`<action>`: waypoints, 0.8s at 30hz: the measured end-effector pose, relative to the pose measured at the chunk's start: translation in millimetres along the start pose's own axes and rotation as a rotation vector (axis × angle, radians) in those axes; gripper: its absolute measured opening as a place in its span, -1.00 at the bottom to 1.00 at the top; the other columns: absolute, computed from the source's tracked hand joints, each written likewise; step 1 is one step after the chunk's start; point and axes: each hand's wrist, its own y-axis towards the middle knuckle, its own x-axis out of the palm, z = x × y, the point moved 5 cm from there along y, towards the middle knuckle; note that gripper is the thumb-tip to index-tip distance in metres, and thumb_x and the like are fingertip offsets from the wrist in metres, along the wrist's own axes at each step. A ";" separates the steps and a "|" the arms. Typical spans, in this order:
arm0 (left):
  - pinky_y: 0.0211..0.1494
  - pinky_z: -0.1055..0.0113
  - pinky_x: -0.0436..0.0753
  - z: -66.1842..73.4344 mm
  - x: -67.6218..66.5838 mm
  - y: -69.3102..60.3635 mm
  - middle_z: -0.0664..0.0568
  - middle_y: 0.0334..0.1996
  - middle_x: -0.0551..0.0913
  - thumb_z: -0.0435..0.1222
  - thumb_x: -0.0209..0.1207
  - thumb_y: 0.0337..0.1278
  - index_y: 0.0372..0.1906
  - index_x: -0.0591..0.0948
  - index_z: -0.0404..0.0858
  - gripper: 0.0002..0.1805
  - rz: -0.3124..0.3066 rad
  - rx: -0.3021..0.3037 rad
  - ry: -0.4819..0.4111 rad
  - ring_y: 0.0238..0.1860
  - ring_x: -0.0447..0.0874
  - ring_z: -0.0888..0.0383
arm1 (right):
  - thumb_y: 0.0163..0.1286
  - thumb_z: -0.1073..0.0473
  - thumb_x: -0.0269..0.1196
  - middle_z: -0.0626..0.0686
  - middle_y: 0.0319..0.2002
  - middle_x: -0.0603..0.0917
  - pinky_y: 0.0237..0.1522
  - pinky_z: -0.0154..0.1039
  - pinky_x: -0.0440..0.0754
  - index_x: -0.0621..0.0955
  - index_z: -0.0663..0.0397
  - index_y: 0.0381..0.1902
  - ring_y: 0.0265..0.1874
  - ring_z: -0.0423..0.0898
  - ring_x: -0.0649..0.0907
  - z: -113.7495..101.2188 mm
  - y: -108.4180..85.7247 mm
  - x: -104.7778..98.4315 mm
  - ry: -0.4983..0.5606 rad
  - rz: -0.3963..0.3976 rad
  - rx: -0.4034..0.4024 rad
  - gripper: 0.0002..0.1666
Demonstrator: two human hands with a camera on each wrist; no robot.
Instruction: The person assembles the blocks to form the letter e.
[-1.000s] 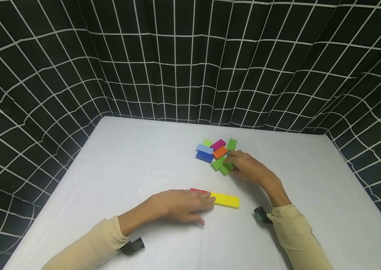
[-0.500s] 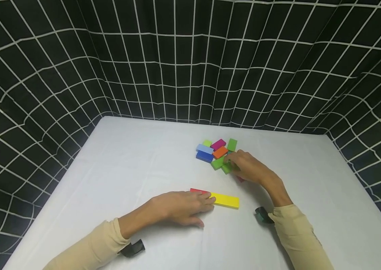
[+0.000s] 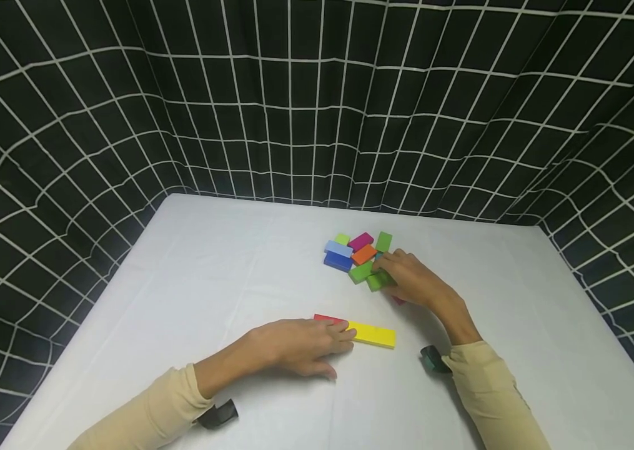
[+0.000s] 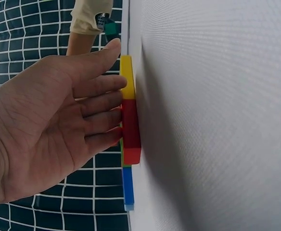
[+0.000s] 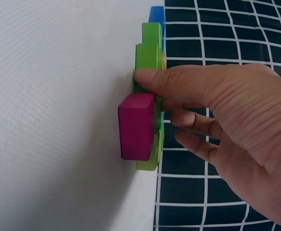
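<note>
In the head view my left hand (image 3: 300, 347) lies with fingers extended over a red block (image 3: 325, 318) and the end of a yellow block (image 3: 375, 335), which stand end to end in a row. The left wrist view shows its fingertips touching the red block (image 4: 131, 127) and the yellow block (image 4: 127, 79). Farther back, my right hand (image 3: 415, 278) pinches a green block (image 3: 378, 282) between thumb and index finger at the near side of a block cluster. A magenta block (image 5: 136, 127) stands just beside that thumb, mostly hidden under the hand in the head view.
Around the right fingertips lie another green block (image 3: 361, 272), an orange block (image 3: 364, 254), a blue block (image 3: 338, 261), a light blue block (image 3: 339, 248) and several more. White cloth (image 3: 227, 250) covers the table; a dark gridded curtain (image 3: 305, 112) surrounds its far sides.
The green block at my right fingertips has turned and shifted slightly, and part of the magenta block has come into sight below that hand. My left hand stays on the row.
</note>
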 end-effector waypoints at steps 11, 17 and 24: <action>0.61 0.22 0.45 1.2 -0.1 -1.4 0.09 0.58 0.40 0.10 0.15 0.49 0.35 0.55 -0.05 -0.49 0.007 -0.010 0.008 0.64 0.29 0.11 | 0.21 0.20 0.56 -0.01 -0.13 0.71 0.05 -0.02 0.70 0.69 0.01 0.24 -0.13 -0.05 0.58 -8.5 -6.4 -22.2 -0.018 0.023 -0.028 -0.39; 0.62 0.25 0.43 0.7 -0.1 -0.2 0.09 0.58 0.39 0.10 0.14 0.50 0.35 0.54 -0.06 -0.49 0.004 -0.006 0.025 0.64 0.28 0.12 | 0.34 0.38 0.31 0.00 -0.29 0.71 -0.18 -0.19 0.74 0.71 0.07 0.18 -0.29 -0.11 0.57 -14.3 -10.3 -32.1 0.100 -0.016 -0.048 -0.55; 0.63 0.24 0.42 1.7 1.8 0.4 0.09 0.59 0.39 0.09 0.15 0.49 0.36 0.54 -0.07 -0.48 -0.004 -0.014 0.014 0.65 0.26 0.11 | 0.44 0.12 0.37 0.15 -0.10 0.74 0.05 0.10 0.81 0.65 0.17 0.25 -0.19 0.01 0.69 -2.3 -7.9 -20.0 0.036 0.064 0.128 -0.53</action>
